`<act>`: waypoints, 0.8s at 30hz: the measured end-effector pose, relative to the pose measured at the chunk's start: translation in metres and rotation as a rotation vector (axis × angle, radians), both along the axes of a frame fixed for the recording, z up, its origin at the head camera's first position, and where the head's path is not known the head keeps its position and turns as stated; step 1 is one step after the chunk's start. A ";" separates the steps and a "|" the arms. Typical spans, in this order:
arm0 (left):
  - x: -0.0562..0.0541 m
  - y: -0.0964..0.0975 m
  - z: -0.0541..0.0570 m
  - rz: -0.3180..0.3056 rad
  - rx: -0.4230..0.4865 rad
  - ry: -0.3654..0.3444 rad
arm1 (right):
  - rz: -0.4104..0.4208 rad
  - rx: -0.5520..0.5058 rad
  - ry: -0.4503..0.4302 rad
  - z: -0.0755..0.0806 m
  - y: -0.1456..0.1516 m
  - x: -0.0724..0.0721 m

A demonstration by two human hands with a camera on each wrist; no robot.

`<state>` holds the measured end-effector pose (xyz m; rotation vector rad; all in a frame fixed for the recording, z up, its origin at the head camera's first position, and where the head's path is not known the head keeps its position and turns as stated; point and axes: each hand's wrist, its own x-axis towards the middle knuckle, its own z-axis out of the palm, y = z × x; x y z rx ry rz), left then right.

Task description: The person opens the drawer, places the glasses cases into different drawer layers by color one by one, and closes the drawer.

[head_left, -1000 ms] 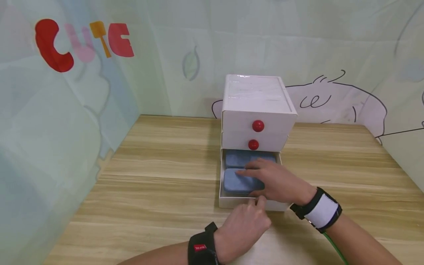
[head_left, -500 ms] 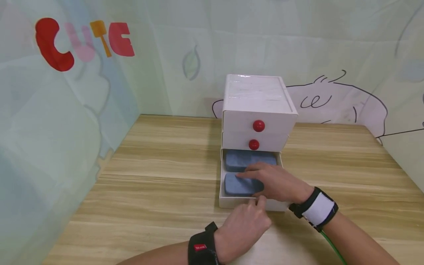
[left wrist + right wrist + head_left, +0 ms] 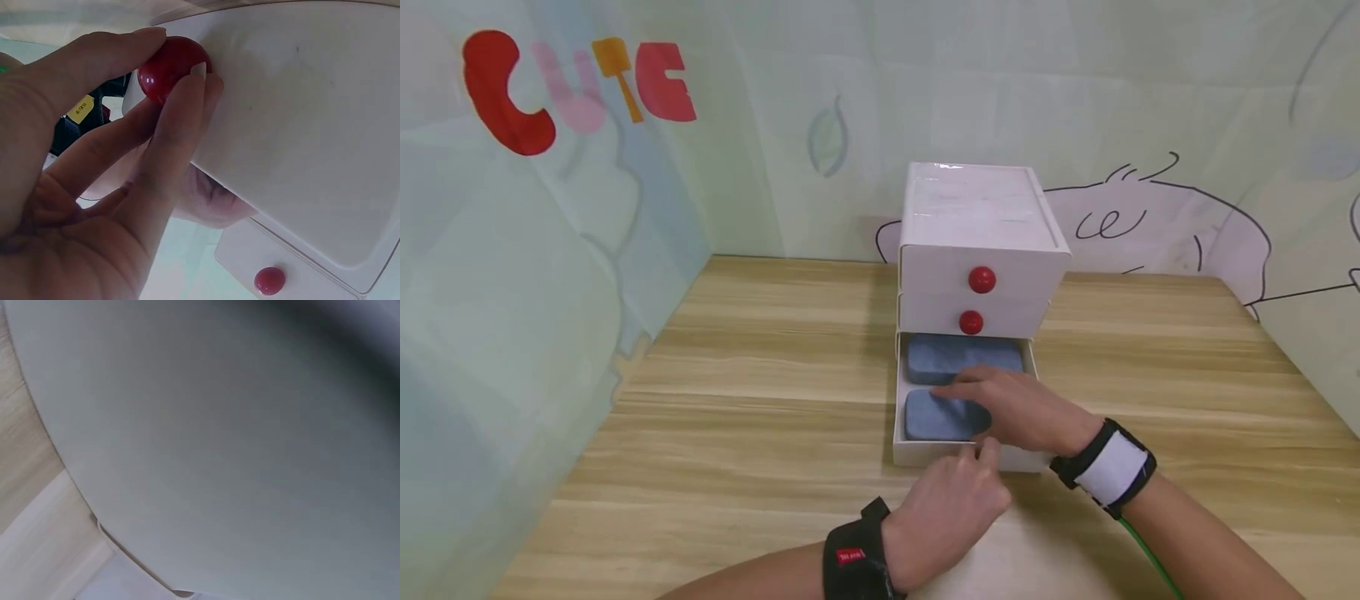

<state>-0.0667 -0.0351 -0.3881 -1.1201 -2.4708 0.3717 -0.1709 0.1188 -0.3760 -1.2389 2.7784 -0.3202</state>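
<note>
A white drawer cabinet (image 3: 973, 208) has its bottom drawer (image 3: 917, 452) pulled out. Inside lie two blue rounded rectangular blocks, the far block (image 3: 958, 358) behind the near block (image 3: 940, 415). My right hand (image 3: 1026, 408) spans the near block, index finger at its far edge and thumb by its near edge, covering its right part. At the drawer front, my left hand (image 3: 943, 517) pinches the red round knob (image 3: 175, 69) between thumb and fingers; the head view hides this knob. The right wrist view holds mostly a pale drawer wall (image 3: 187, 456), with no hand visible.
Two more red knobs, the upper knob (image 3: 982, 280) and the middle knob (image 3: 971, 322), mark closed drawers above. The cabinet stands on a wood-grain table (image 3: 760, 400), before a printed cloth backdrop (image 3: 760, 150). A green cable (image 3: 1150, 554) trails from the right wristband.
The near blue block has sunk lower into the drawer, toward its front, with my right hand still around it. My left hand stays on the knob. The head view has shifted slightly.
</note>
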 end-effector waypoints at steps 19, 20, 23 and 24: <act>0.000 -0.001 0.002 0.024 0.011 0.079 | -0.012 -0.030 0.046 -0.002 0.002 0.001; 0.000 -0.001 0.002 0.024 0.010 0.080 | -0.011 -0.032 0.051 -0.002 0.002 0.001; -0.001 -0.001 0.002 0.031 0.008 0.092 | -0.020 -0.034 0.067 -0.002 0.002 0.002; -0.001 -0.001 0.002 0.037 0.007 0.090 | -0.027 -0.037 0.073 -0.002 0.003 0.002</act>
